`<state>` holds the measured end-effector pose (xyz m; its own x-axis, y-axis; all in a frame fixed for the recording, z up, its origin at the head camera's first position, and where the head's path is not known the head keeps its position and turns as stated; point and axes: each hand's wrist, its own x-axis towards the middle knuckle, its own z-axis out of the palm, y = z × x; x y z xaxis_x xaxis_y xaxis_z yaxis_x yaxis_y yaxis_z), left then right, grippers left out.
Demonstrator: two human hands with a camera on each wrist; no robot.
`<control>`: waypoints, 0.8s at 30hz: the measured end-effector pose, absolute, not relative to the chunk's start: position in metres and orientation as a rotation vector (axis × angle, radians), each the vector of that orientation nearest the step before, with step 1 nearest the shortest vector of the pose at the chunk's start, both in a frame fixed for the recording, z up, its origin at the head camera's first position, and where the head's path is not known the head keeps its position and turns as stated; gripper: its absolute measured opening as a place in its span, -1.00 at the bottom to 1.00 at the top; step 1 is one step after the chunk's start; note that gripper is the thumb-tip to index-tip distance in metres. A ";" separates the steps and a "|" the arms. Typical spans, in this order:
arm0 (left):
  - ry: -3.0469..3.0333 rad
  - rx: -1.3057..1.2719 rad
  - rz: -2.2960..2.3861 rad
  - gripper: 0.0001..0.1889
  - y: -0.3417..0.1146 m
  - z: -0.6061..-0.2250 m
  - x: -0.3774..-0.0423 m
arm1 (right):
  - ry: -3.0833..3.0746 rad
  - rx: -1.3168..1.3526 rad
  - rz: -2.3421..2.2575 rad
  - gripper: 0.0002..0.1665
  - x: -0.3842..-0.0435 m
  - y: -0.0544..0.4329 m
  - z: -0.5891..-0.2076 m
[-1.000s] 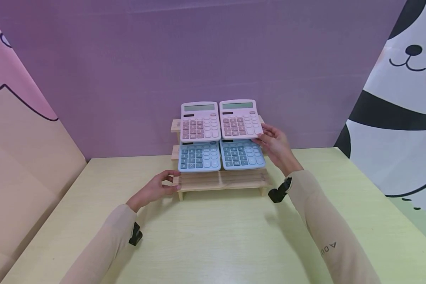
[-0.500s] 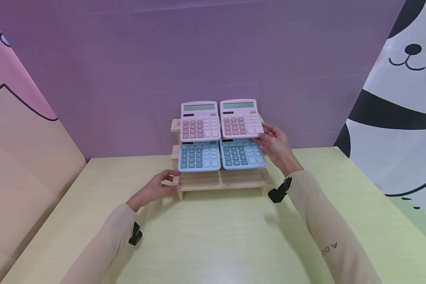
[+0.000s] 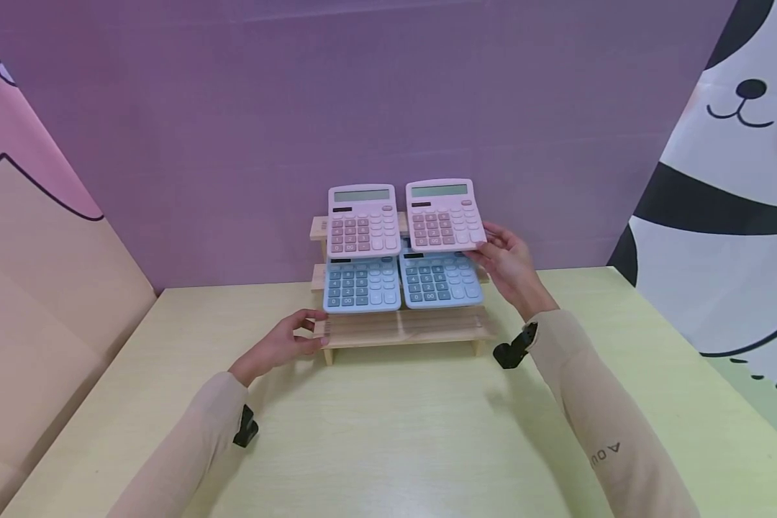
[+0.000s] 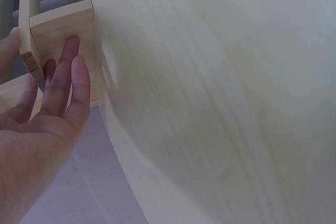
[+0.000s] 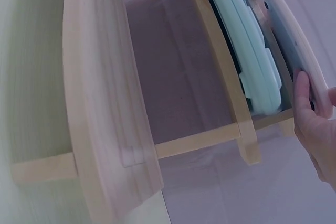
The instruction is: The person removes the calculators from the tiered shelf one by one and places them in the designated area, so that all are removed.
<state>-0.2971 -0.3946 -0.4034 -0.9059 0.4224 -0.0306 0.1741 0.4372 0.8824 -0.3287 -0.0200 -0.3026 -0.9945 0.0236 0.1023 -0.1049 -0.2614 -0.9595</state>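
At rack [image 3: 401,327], 2 blue calcs [image 3: 362,288], 2 pink calcs [image 3: 364,221]; L hand [image 3: 281,349] grips rack, R hand [image 3: 510,272] 1 pink [image 3: 445,216].

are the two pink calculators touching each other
No, in the head view a narrow gap, with part of the wooden rack visible through it, separates the left pink calculator from the right pink calculator.

Tiered rack [image 3: 375,331]: pale wood, matt, grain visible to me. Pink calculators [image 3: 456,222] and blue calculators [image 3: 392,306]: smooth, plastic-looking shells. Tabletop [image 3: 388,432]: smooth, wood-look finish; I observe a faint sheen. Purple backdrop [image 3: 298,108]: matt, lightly creased, cloth-like. Sleeves [image 3: 188,439]: soft, matt cloth.
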 end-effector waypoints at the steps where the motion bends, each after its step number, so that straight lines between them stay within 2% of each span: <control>1: 2.441 0.518 1.461 -0.42 -0.394 -0.401 -0.295 | -1.848 0.106 2.438 -0.38 -0.328 -0.019 -0.302; 7: 2.411 0.501 1.469 -0.42 -0.391 -0.387 -0.286 | -1.821 0.127 2.449 -0.39 -0.326 -0.015 -0.299; 14: 2.437 0.509 1.460 -0.41 -0.394 -0.401 -0.297 | -1.841 0.161 2.419 -0.38 -0.325 -0.005 -0.299; 24: 2.449 0.499 1.457 -0.41 -0.394 -0.400 -0.294 | -1.864 0.206 2.385 -0.37 -0.320 0.014 -0.301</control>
